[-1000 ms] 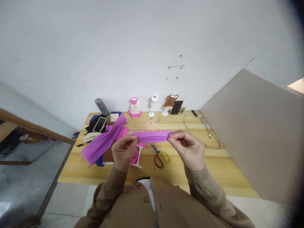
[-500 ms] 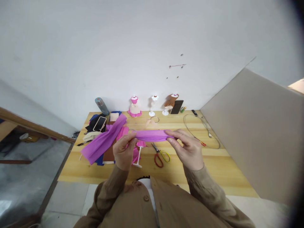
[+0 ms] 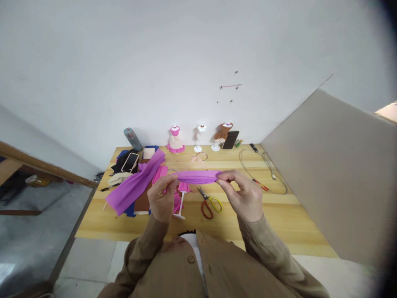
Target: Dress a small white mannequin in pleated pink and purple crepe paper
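A folded strip of purple fabric (image 3: 197,177) is stretched level above the table between my two hands. My left hand (image 3: 161,198) pinches its left end between thumb and fingers. At the other end, my right hand (image 3: 243,194) has a like pinch on the cloth. Behind and below the strip lies a small dress form (image 3: 182,203) with pink cloth on it, partly hidden. Scissors (image 3: 208,203) with one red and one yellow handle rest on the table below the strip, blades apart.
Left on the wooden table (image 3: 248,231) lies a fabric pile with a long purple cloth (image 3: 136,184) and a phone (image 3: 130,162). A bottle (image 3: 132,139), a pink-and-cream dressed form (image 3: 175,140) and other small forms stand along the wall. A looped cable (image 3: 263,155) lies right.
My right hand has shifted very slightly left, and the strip's lower folds look a little more gathered. Both hands keep their pinch.
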Available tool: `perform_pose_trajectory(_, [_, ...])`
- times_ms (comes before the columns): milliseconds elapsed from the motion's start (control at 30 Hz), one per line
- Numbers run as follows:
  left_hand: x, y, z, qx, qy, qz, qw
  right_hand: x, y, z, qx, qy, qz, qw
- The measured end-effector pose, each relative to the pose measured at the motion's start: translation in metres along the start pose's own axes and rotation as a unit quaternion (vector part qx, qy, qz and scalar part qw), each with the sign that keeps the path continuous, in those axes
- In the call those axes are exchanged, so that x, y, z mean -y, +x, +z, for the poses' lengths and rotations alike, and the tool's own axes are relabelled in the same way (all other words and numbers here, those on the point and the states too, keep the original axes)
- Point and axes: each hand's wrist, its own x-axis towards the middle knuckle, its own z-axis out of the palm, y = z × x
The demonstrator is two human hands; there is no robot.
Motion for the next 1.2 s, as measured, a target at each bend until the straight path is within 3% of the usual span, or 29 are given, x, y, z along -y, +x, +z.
perform_pose_trajectory(167, [-0.007, 0.000, 0.003, -0.004, -0.106, -0.104, 0.989, -0.002, -0.002, 0.001, -0.009, 0.031, 0.044, 0.999])
perform_pose_trajectory(433, [-0.019, 0.004, 0.002, -0.015, -0.147, -0.154, 0.977, -0.010, -0.007, 0.002, -0.012, 0.157, 0.119, 0.980])
perform_pose_trajectory(933, [-0.003, 0.006, -0.003, 0.009, -0.031, 0.060, 0.998, -0.007, -0.007, 0.005, -0.045, 0.155, 0.117, 0.980])
perform_pose_trajectory(1200, [0.001, 0.010, -0.006, 0.026, 0.037, 0.160, 0.986, -0.005, 0.000, -0.001, -0.018, 0.067, -0.004, 0.998])
